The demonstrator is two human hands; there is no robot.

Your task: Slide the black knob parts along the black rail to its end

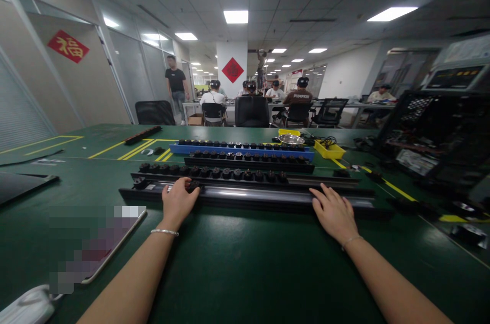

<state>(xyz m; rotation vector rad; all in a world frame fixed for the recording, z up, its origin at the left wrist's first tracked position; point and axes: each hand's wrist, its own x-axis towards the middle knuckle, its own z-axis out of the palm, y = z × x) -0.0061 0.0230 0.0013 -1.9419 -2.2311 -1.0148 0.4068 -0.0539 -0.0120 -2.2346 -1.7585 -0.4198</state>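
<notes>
A long black metal channel (pixel 248 195) with a shiny inside lies crosswise on the green table in front of me. At its left part, my left hand (pixel 179 205) has thumb and fingers around a small black socket module (pixel 194 185). Another black socket module (pixel 140 182) sits near the channel's left end. My right hand (pixel 335 213) rests on the right part of the channel, fingers stretched out, holding nothing. Right behind lies a second black channel (pixel 321 181) carrying a row of black socket modules (pixel 225 174) along its left and middle.
Farther back lie another black strip (pixel 248 163) and a blue strip (pixel 179 149), both with modules. A metal bowl (pixel 291 140) and yellow bin (pixel 329 150) stand behind. A phone (pixel 111 247) lies left; an open equipment rack (pixel 417 135) stands right. People sit beyond.
</notes>
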